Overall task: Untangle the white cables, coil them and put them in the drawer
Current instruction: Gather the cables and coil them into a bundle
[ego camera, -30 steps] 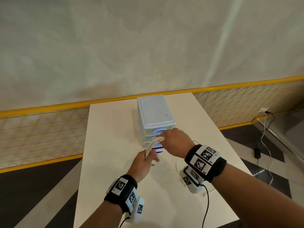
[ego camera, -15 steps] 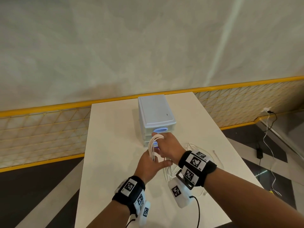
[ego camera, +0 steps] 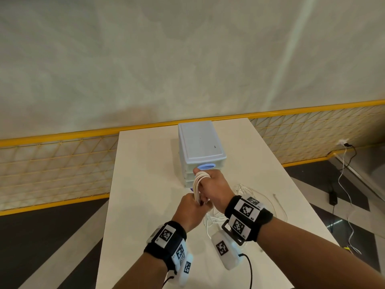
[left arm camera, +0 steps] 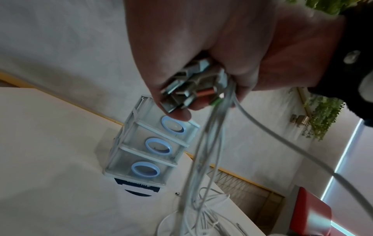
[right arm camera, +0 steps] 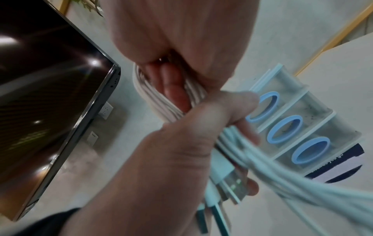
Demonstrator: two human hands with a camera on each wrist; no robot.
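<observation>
A bundle of white cables point(ego camera: 198, 185) stretches upright between my two hands, just in front of the drawer unit point(ego camera: 201, 146). My left hand point(ego camera: 192, 208) grips the lower end, where several USB plugs point(left arm camera: 188, 89) stick out of its fist. The upper loops point(right arm camera: 150, 95) are wound round the curled fingers of my right hand point(ego camera: 213, 187). The rest of the cables point(left arm camera: 198, 167) hang down to a loose pile point(ego camera: 253, 195) on the table. The unit's three drawers are shut, each with a blue ring handle point(left arm camera: 158, 146).
The white table point(ego camera: 145, 184) has edges close on the left and right, with dark floor beyond. A dark oval sticker point(left arm camera: 139, 189) lies under the front of the unit. A black wire point(ego camera: 249, 270) runs from my right wrist camera.
My right hand has drawn back from the drawer front toward my left hand, and the cable loop now stands more upright. The loose pile on the table has come into view.
</observation>
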